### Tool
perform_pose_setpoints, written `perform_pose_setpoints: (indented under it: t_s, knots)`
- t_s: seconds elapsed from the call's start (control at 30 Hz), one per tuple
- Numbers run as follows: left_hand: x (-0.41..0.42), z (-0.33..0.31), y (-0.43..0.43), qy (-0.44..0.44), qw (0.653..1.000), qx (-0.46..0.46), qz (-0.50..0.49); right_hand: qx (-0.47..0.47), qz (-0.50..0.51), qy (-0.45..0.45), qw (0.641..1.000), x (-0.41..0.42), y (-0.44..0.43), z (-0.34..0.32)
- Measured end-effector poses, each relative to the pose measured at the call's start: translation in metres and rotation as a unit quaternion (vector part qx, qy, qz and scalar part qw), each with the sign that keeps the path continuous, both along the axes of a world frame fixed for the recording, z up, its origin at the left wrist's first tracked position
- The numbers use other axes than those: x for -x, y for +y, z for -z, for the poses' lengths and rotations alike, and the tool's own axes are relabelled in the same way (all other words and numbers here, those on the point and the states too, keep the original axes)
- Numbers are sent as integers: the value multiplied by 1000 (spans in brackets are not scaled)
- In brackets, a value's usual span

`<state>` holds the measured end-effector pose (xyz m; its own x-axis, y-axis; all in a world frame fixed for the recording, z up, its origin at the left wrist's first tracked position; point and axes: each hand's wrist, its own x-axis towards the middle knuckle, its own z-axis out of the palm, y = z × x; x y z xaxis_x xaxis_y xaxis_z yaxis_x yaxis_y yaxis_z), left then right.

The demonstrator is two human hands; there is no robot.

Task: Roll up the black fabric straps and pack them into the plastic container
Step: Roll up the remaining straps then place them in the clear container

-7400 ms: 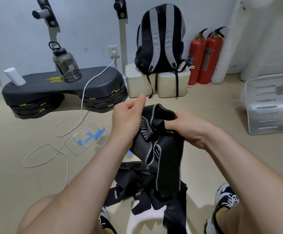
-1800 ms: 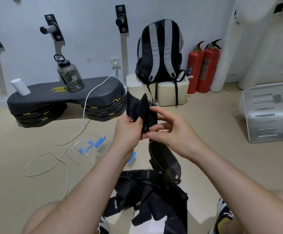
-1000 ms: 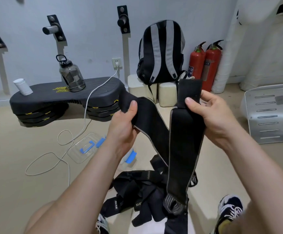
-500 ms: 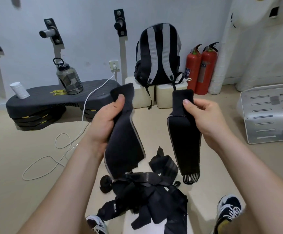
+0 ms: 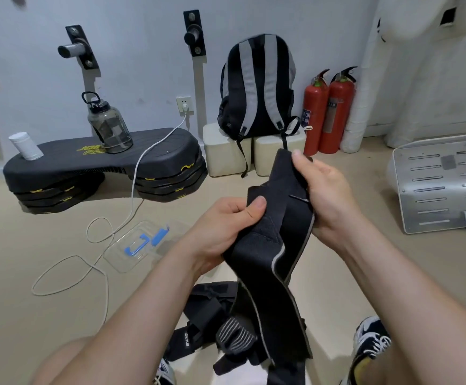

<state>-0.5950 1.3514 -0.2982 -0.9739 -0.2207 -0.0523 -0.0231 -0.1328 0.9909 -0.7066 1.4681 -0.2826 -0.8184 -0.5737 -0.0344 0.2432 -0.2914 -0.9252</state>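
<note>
1. Head view shows the black strap (image 5: 276, 245) held up in front of the person between both hands. Its upper end is bunched and its long tail hangs down onto the pile of straps (image 5: 212, 315) by the feet.
2. The left hand (image 5: 226, 226) pinches a fold of the strap under its thumb, with the fingers curled behind the fabric. The right hand (image 5: 326, 195) grips the upper end, thumb on the top edge. Neither hand is slack or free.
3. No tight coil shows, so rolling looks barely begun. To do it well, flatten the end, square the edges and turn a firm first fold. Then one hand winds while the other feeds under light tension, lifting the tail clear of the pile.
4. The clear plastic container (image 5: 140, 245) lies on the floor to the left, well apart from the hands and beside a white cable (image 5: 106, 226). Nothing black shows inside it.
5. Whether that clear piece is the tub or only its lid cannot be told.
6. Most fingers are hidden behind the fabric.
7. The strap's lower end is lost among the pile, and the frame edge cuts the pile off.
</note>
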Motion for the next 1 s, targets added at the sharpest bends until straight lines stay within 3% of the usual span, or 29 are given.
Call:
perform_pose_setpoints:
  t_s: [0.1,0.17,0.23,0.47,0.53,0.63,0.73,0.83,0.9,1.0]
  knots:
    - [2,1,-2,26,998,-49,-4,83,-215,-92,969,5,8,-4]
    - [2,1,0,49,995,-92,-2,165,-349,-65,920,11,11,1]
    - [2,0,1,60,989,-134,-3,194,-393,-29,899,16,11,7]
    - [1,-2,-3,48,992,-110,-29,132,-208,-15,969,18,9,7]
    - [0,-8,-12,49,991,-92,-89,138,-145,-26,979,17,11,0]
    - [0,-11,-42,68,962,38,-262,189,-42,-43,980,20,23,-17]
    - [-6,-14,-57,58,925,154,-343,114,-53,72,989,26,38,-25]
    - [-6,-15,-49,37,919,200,-339,0,-130,155,979,14,35,-18]
    - [-3,-14,-42,32,926,193,-323,-40,-181,175,967,0,23,-10]
    - [1,-14,-37,37,948,102,-299,-78,-181,188,962,-13,6,2]
